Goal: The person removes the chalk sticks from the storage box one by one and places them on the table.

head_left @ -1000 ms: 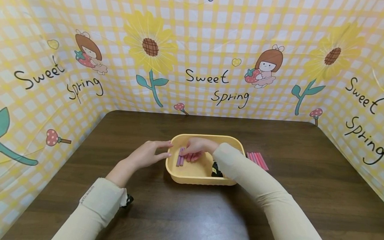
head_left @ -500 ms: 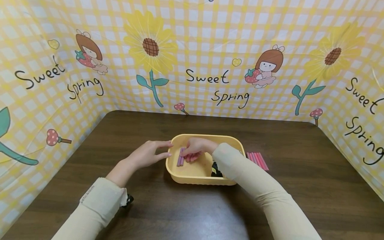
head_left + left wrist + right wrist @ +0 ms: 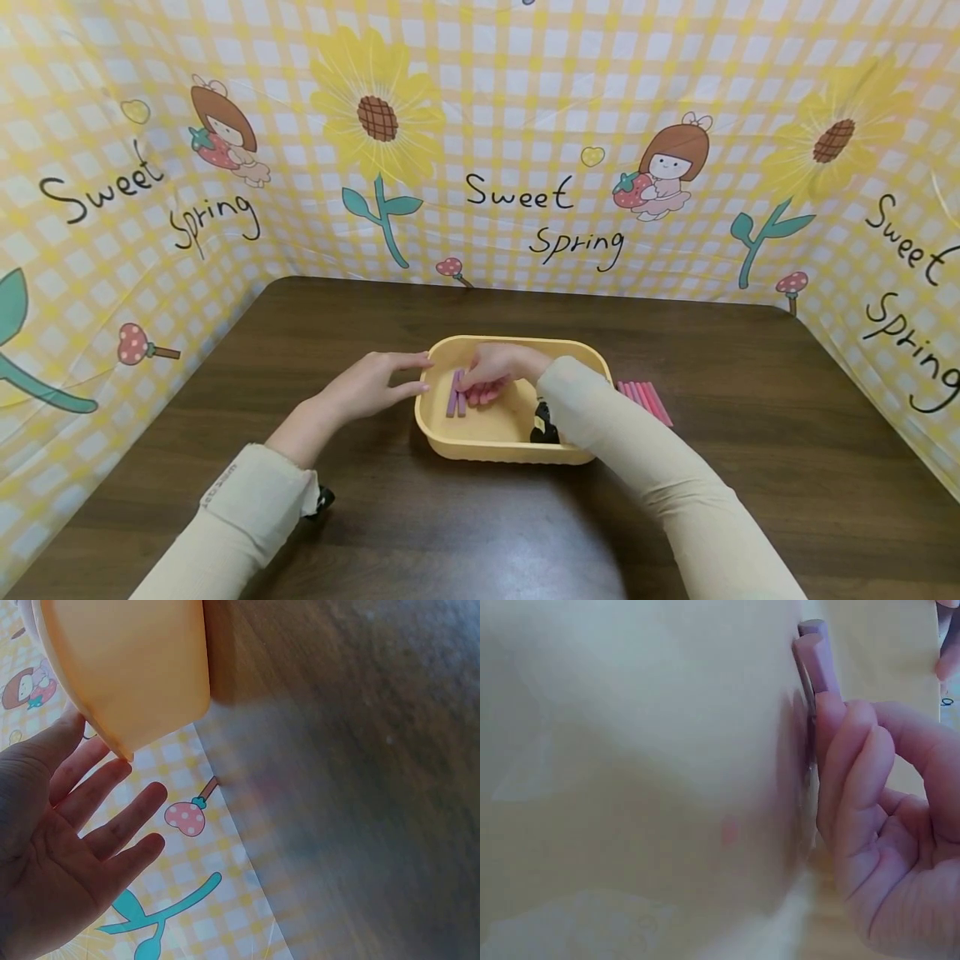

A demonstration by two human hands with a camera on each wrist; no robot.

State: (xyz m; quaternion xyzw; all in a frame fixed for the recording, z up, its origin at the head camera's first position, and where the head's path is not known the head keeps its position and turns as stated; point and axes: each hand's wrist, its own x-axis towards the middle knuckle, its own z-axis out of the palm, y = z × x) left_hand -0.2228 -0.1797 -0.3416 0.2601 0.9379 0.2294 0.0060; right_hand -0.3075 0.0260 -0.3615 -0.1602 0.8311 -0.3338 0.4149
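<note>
In the head view, a yellow plastic basin (image 3: 510,452) stands on the table. My right hand (image 3: 491,375) is inside it and pinches a light purple stick (image 3: 461,406). Close to its left lies a second, slightly darker purple stick (image 3: 452,396) on the basin floor. The flat round ends of both sticks show in the right wrist view, the pinched light purple stick (image 3: 819,664) in front. My left hand (image 3: 82,840) touches the basin's rim with its fingertips, the other fingers spread and extended; in the head view it is at the basin's left end.
A row of several pink sticks (image 3: 645,403) lies on the dark wooden table (image 3: 480,533) right of the basin, partly hidden by my right sleeve. A checked yellow cloth (image 3: 510,100) surrounds the table at the back and sides.
My right hand and the purple sticks have shifted a little to the right within the basin. The left hand stays at the rim.
</note>
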